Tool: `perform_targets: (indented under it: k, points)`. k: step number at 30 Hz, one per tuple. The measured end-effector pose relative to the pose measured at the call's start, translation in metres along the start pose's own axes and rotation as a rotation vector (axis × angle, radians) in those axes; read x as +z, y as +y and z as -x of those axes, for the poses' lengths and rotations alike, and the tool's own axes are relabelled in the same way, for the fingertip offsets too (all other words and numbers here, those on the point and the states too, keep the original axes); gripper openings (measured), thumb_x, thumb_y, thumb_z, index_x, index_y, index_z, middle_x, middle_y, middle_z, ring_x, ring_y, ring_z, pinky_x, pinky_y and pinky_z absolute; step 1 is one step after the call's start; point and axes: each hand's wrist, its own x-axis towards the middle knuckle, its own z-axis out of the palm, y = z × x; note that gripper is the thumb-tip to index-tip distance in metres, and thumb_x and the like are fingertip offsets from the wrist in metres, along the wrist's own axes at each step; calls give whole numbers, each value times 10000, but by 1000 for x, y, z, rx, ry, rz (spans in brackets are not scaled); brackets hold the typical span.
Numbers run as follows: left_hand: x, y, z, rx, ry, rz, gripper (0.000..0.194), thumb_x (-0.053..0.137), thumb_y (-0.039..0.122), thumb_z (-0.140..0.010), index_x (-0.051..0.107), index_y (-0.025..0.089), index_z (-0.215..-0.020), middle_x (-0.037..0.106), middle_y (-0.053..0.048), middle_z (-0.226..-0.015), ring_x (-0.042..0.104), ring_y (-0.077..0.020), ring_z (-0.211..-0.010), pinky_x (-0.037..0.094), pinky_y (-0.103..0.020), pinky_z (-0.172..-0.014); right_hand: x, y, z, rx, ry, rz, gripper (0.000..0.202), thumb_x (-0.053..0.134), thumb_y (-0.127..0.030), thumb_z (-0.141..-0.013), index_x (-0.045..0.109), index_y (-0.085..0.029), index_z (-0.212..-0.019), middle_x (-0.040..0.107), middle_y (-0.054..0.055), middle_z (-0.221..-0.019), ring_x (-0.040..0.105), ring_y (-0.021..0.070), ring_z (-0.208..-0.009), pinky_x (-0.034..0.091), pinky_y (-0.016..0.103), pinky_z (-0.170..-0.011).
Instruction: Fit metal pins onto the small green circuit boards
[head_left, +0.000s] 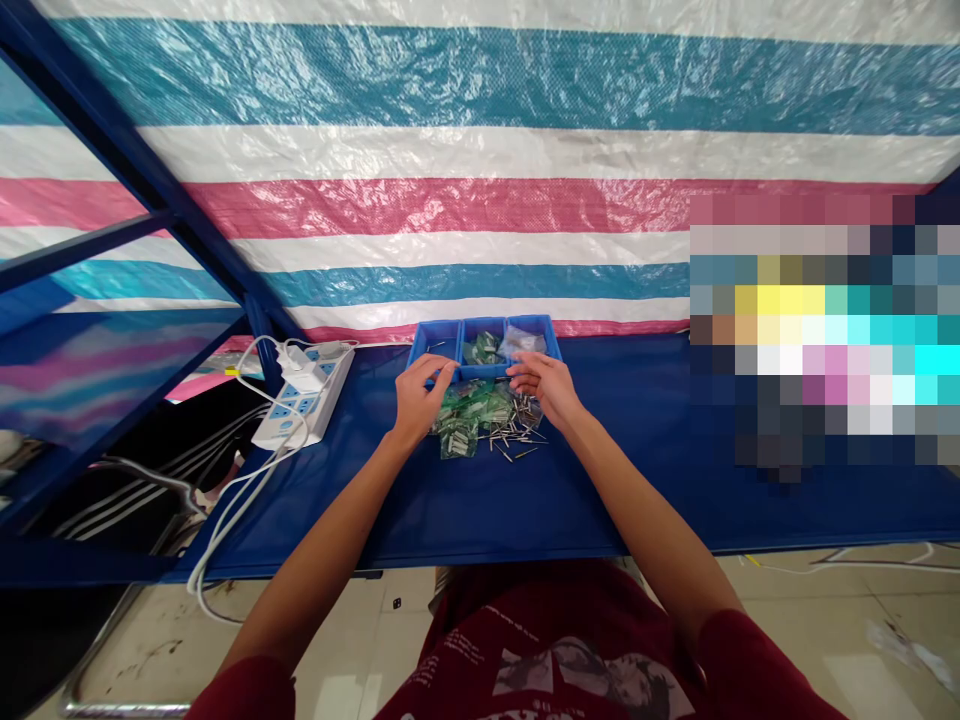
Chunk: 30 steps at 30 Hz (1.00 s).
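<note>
My left hand [421,395] is at the front of the left blue compartment [437,338], its thumb and fingertips close together; whether anything small is between them I cannot make out. Opposite it, my right hand [551,387] hovers by the right compartment with its fingers apart and nothing visible in them. Between the hands lies a pile of small clear and greenish plastic bags [459,437], some with metal pieces inside. Loose thin metal pins [516,436] are scattered to the right of the pile. More greenish bags [484,348] fill the middle compartment, and clear bags [525,343] lie in the right one.
A white power strip [319,405] with a plugged-in adapter and trailing white cables [217,530] stands on the left of the blue table [480,520]. Striped plastic sheeting [480,150] hangs behind. Blue frame bars [202,235] rise at left. A blurred-out patch covers the right side.
</note>
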Motion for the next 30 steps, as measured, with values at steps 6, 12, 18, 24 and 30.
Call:
perform_targets:
  k: [6, 12, 18, 24, 30]
  points:
    - [7, -6, 3, 137, -150, -118, 277, 502, 364, -935, 708, 182, -900, 691, -81, -953, 628, -207, -908, 489, -331, -845, -9, 2, -3, 14, 101, 177, 237, 639, -381, -778, 652, -156, -850, 676, 39, -632, 542, 117, -403, 407, 234, -384]
    - [13, -20, 5, 220, -473, -263, 269, 547, 394, -900, 705, 201, -1000, 675, -97, -1096, 594, -269, -1064, 431, -445, -990, -6, 17, 1, -349, 61, 968, 143, 655, -292, -753, 642, -197, -647, 649, 15, -615, 591, 157, -587, 421, 257, -549]
    - [16, -30, 8, 188, -590, -285, 317, 533, 414, -905, 683, 198, -1081, 672, -105, -1123, 589, -278, -1099, 451, -438, -974, 1, 21, 8, -267, -28, 1367, 220, 745, -309, -724, 612, -211, -578, 665, 60, -662, 615, 209, -648, 375, 280, -558]
    - [15, -29, 8, 165, -588, -254, 348, 522, 451, -910, 678, 201, -1096, 676, -111, -1123, 593, -288, -1094, 455, -442, -966, 2, 21, 9, -375, -13, 1312, 164, 628, -191, -781, 601, -214, -621, 652, 38, -658, 585, 180, -643, 343, 265, -555]
    - [16, -16, 9, 103, -491, -177, 419, 471, 481, -937, 623, 194, -1200, 659, -105, -1193, 580, -277, -1143, 419, -445, -1021, 0, 16, 11, -526, 141, 1091, 214, 474, -312, -926, 597, -211, -783, 638, 19, -697, 576, 172, -646, 374, 266, -606]
